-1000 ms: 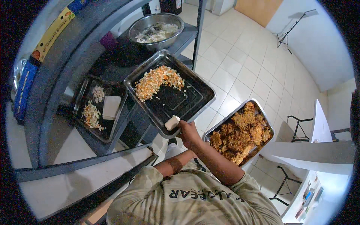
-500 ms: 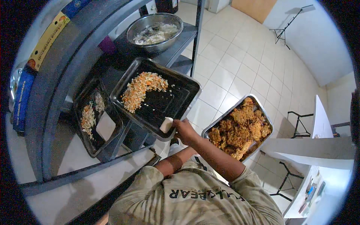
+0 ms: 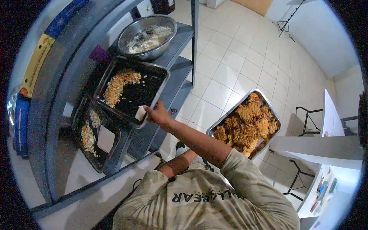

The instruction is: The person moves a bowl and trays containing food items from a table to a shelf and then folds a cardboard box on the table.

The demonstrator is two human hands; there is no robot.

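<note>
Fingers (image 3: 150,114) of the right hand (image 3: 158,115) closed round a small white pad or folded cloth (image 3: 140,113), pressed against the near rim of a dark baking tray (image 3: 132,89). Thumb side hidden behind the pad; exact grip hard to read.

Tray: rectangular, dark metal, raised rim, tilted toward the left. A band of orange and pale chopped bits (image 3: 117,86) lies along its left side; the rest of its floor bare and black, with a few scattered crumbs. It sits over the grey metal shelf rack (image 3: 61,115), below a steel bowl (image 3: 147,35) of pale shredded food on the far shelf.

Left of and nearer than the tray, a second dark tray (image 3: 96,140) on a lower shelf, holding similar chopped bits and a white square piece; partly covered by the first tray's edge.

Right of the arm, a steel pan (image 3: 245,122) heaped with golden fried pieces; what supports it is out of sight.

Left hand not visible: the left forearm (image 3: 176,165) runs under the right arm and its end is hidden.
</note>
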